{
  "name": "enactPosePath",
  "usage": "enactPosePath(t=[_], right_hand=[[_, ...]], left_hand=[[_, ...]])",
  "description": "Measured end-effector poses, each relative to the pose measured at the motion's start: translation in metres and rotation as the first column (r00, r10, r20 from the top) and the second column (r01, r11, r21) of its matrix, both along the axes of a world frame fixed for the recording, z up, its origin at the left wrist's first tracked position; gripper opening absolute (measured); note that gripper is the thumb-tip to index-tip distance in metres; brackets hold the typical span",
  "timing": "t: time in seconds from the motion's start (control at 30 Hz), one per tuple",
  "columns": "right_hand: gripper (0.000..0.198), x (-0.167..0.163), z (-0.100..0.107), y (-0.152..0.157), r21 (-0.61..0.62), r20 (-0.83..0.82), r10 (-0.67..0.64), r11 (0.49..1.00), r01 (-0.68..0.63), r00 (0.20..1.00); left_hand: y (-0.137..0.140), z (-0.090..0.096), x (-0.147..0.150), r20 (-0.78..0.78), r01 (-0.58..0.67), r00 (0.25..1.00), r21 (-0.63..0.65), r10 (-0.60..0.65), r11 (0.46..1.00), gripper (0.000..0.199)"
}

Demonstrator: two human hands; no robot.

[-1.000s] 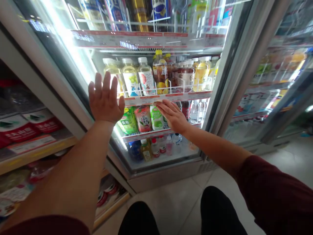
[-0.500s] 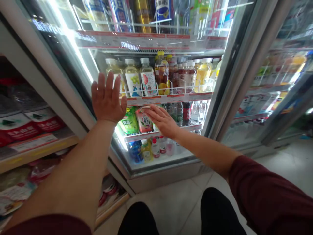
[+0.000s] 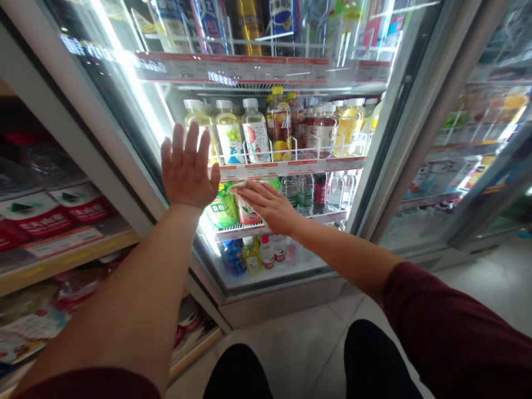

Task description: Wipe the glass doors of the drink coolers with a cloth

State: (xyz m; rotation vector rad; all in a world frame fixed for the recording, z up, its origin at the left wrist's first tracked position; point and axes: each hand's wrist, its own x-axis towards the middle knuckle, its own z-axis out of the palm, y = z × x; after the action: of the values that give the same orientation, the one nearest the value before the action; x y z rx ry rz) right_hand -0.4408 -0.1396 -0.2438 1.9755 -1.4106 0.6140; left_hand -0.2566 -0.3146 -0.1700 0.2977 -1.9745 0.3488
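Observation:
My left hand [image 3: 189, 173] lies flat with fingers spread against the glass door [image 3: 174, 88] of a lit drinks fridge, at the left side of the pane. Lower and to the right, my right hand [image 3: 274, 208] is pressed flat on the same glass with its fingers together, pointing left. A pale edge of what looks like a thin cloth [image 3: 233, 189] shows at its fingertips; most of it is hidden under the palm. Behind the pane, a green drink pack [image 3: 223, 211] and a pink-red pack [image 3: 248, 215] stand near this hand.
Several bottles [image 3: 228, 136] stand on the middle shelf, with small bottles [image 3: 266, 252] at the bottom. To the left is an open shelf [image 3: 75, 244] with red-labelled bottle packs. A second fridge door [image 3: 449, 160] stands at right. My knees [image 3: 239, 374] are above the tiled floor [image 3: 291, 343].
My right hand has slid slightly left across the glass with the pale cloth. My left hand stays flat on the pane; the whole view has shifted a little.

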Motion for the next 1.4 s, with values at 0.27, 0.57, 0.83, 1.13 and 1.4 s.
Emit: enactPosePath(t=[0.27, 0.57, 0.83, 1.13, 1.4], right_hand=[[0.071, -0.009, 0.024, 0.001, -0.016, -0.073, -0.006, 1.000, 0.005, 0.997], [0.064, -0.070, 0.087, 0.005, -0.394, 0.161, -0.090, 0.907, 0.148, 0.983], [0.076, -0.073, 0.079, 0.005, -0.353, 0.161, -0.068, 0.928, 0.122, 0.985], [0.071, -0.066, 0.054, 0.002, -0.458, 0.162, -0.094, 0.875, 0.160, 0.982], [0.056, -0.023, -0.061, -0.005, -0.150, -0.156, 0.065, 0.985, -0.089, 0.986]], left_hand=[[0.000, 0.000, 0.000, -0.027, 0.005, 1.000, -0.017, -0.006, 1.000, 0.069], [-0.003, 0.000, 0.000, -0.030, 0.003, 1.000, -0.011, -0.003, 1.000, 0.071], [0.005, -0.025, 0.011, -0.014, -0.036, 0.999, -0.107, 0.035, 0.994, 0.083], [-0.001, -0.125, 0.009, -0.085, -0.138, 0.986, 0.089, 0.146, 0.986, 0.071], [-0.002, -0.125, 0.006, -0.080, -0.142, 0.984, 0.176, 0.157, 0.974, 0.069]])
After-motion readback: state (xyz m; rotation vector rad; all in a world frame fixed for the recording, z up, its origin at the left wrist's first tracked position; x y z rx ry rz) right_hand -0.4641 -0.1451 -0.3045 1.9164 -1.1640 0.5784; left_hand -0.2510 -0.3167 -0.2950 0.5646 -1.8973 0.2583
